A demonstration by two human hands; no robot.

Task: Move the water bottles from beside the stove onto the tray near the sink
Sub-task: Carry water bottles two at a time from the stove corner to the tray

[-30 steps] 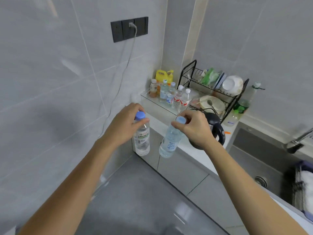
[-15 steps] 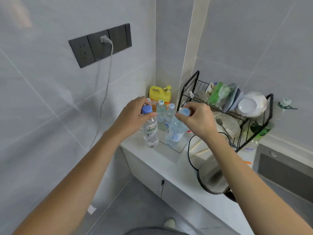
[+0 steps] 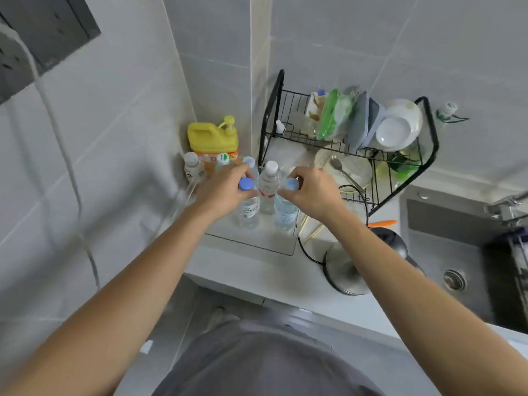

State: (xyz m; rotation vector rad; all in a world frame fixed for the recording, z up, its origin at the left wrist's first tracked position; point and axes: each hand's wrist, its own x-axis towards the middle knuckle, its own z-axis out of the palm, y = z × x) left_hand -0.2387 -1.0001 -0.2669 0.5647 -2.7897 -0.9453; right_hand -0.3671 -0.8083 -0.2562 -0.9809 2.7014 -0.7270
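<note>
My left hand (image 3: 221, 190) grips the neck of a clear water bottle with a dark blue cap (image 3: 248, 210). My right hand (image 3: 313, 192) pinches the top of a second bottle with a pale blue cap (image 3: 285, 214). Both bottles stand upright over the clear tray (image 3: 257, 242) on the white counter. Between them stands a bottle with a white cap (image 3: 268, 192). Three more small bottles (image 3: 193, 170) sit at the tray's back, partly hidden by my left hand.
A yellow detergent jug (image 3: 213, 140) stands in the corner. The black dish rack (image 3: 351, 144) holds bowls and bags to the right of the tray. A steel kettle (image 3: 347, 270) with its black cord sits on the counter, and the sink (image 3: 457, 252) lies further right.
I have stepped up to the counter. Both hands carried the bottles forward and down, from in front of the cabinet onto the tray beside the bottles standing there.
</note>
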